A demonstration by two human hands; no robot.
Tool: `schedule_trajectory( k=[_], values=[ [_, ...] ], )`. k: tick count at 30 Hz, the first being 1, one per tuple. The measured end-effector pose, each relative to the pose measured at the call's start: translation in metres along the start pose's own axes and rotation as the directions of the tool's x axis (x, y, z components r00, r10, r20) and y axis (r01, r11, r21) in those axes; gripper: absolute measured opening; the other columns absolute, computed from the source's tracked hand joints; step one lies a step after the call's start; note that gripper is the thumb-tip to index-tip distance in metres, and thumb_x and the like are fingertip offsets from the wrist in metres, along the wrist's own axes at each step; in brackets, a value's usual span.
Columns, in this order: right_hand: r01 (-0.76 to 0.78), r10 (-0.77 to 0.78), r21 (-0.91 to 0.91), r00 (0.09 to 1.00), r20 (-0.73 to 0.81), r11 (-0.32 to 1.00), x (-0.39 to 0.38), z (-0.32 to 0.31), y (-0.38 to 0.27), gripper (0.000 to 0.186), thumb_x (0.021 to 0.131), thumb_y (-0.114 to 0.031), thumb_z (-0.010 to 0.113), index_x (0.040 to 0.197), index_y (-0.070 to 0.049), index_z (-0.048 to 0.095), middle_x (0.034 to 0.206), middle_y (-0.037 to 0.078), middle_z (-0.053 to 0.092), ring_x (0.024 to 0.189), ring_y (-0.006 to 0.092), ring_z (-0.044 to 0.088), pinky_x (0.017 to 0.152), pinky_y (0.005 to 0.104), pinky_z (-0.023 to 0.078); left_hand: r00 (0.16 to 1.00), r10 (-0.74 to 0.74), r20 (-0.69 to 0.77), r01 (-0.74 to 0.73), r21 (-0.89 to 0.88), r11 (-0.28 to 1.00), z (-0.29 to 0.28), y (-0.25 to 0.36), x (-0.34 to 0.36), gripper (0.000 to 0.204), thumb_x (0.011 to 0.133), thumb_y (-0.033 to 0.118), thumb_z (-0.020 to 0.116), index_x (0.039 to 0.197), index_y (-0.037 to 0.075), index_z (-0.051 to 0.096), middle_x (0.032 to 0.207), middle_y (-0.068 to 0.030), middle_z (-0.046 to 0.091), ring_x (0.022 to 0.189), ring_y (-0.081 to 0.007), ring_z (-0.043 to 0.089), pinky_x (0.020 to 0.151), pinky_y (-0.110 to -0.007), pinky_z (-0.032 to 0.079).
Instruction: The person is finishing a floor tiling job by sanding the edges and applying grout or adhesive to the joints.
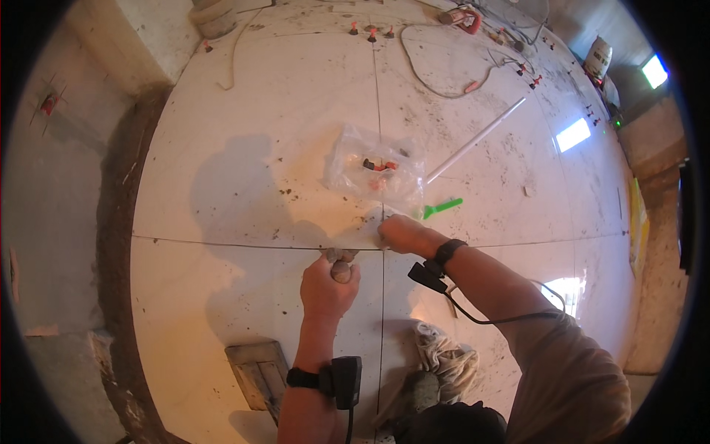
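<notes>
Starting nearest the person, a flat grey wooden board (257,372) and a crumpled grey-white rag (444,360) lie on the pale glossy floor tiles (244,296), either side of the dark grout line running away from the body. Beyond these, the left hand (328,286) is closed in a fist round a small rounded grey tool handle (341,268), which points away from the person with its long axis roughly along that lengthwise joint, just short of the crossing of the four tiles. The right hand (399,233) sits at that crossing, fingers curled down onto the joint; what it pinches, if anything, cannot be told. Just past the crossing lies a clear plastic bag of small red and black pieces (376,172), with a green plastic tool (442,208) to its right. A long white tube (475,140) slants away rightward. Left of the crossing the tiles run bare to a dark mortar edge (118,222); farther off, cables (444,85) and red clips (372,33) line the joints.
</notes>
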State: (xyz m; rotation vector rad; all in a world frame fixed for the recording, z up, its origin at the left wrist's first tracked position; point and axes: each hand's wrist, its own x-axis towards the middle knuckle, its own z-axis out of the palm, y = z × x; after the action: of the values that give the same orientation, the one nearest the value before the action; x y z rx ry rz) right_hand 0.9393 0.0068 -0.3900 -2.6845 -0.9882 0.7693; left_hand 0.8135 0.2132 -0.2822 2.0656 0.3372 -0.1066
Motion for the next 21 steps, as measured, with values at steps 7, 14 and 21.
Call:
schedule_trajectory(
  k=[7, 14, 21],
  values=[
    [-0.014, 0.015, -0.03, 0.999, 0.037, 0.999, -0.003, -0.007, -0.004, 0.01, 0.079, -0.013, 0.067, 0.081, -0.003, 0.07, 0.085, 0.019, 0.068, 0.086, 0.0384, 0.067, 0.077, 0.0443, 0.053, 1.0, -0.001, -0.009, 0.001, 0.017, 1.0, 0.0, 0.005, 0.001, 0.02, 0.076, 0.02, 0.076, 0.091, 0.009, 0.068, 0.083, -0.0113, 0.071, 0.08, -0.0325, 0.069, 0.074, -0.037, 0.054],
    [0.002, 0.008, -0.183, 0.999, 0.053, 0.983, -0.008, -0.008, -0.025, 0.013, 0.083, -0.004, 0.06, 0.084, -0.003, 0.072, 0.086, 0.017, 0.07, 0.086, 0.0325, 0.071, 0.073, 0.0419, 0.056, 0.999, 0.018, -0.035, -0.019, -0.003, 1.0, 0.0, 0.006, 0.0, 0.019, 0.076, 0.02, 0.073, 0.091, 0.009, 0.068, 0.08, -0.0114, 0.07, 0.079, -0.0319, 0.069, 0.073, -0.037, 0.054],
    [0.002, 0.0, -0.164, 1.0, 0.009, 0.986, -0.018, -0.002, -0.028, 0.01, 0.083, -0.004, 0.059, 0.087, -0.005, 0.069, 0.088, 0.017, 0.07, 0.087, 0.0339, 0.07, 0.073, 0.0431, 0.056, 0.999, -0.039, -0.032, 0.04, 0.002, 0.999, -0.001, 0.01, 0.003, 0.02, 0.076, 0.021, 0.073, 0.091, 0.009, 0.069, 0.078, -0.0119, 0.069, 0.077, -0.0326, 0.068, 0.072, -0.036, 0.053]
  ],
)
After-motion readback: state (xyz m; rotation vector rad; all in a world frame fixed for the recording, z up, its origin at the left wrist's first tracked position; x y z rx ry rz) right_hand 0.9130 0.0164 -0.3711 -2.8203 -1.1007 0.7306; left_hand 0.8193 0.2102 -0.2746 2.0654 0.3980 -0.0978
